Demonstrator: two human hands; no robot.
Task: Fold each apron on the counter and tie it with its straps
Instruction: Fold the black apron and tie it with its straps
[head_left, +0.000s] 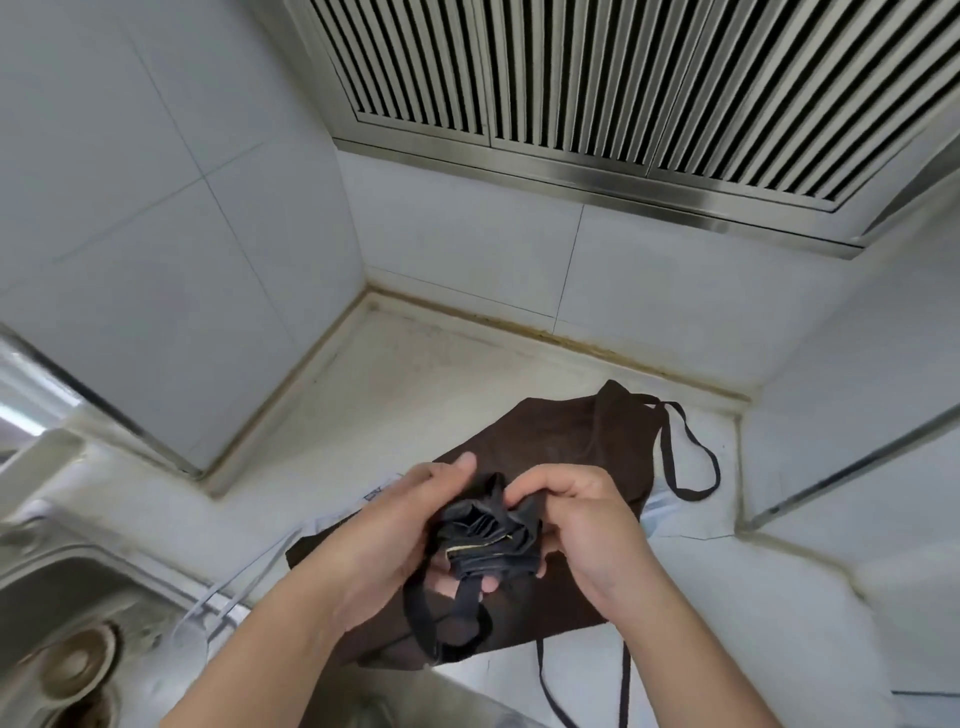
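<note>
Overhead, a slatted steel hood (649, 88) against pale tiled walls (156, 208). Below, a stained white counter (395, 374) running into the corner, bare at the back. At lower left, a steel sink (57, 613) with a round drain (78, 662).

Spread flat across the counter's middle, a brown apron (561, 447), its dark neck loop (691, 457) trailing off to the right. Underneath it, a pale blue apron (353, 506) peeking out on both sides, thin pale ties (234, 590) running toward the sink.

Raised just above the brown apron, hiding its centre: a small folded black apron bundle (491, 540), clasped between both hands. Left hand (384, 540) curled under and around the bundle's left side, thumb up. Right hand (587, 530) pinching the bundle's top with bent fingers. Black straps (452, 629) dangling in loops beneath, two more hanging over the counter's front edge.
</note>
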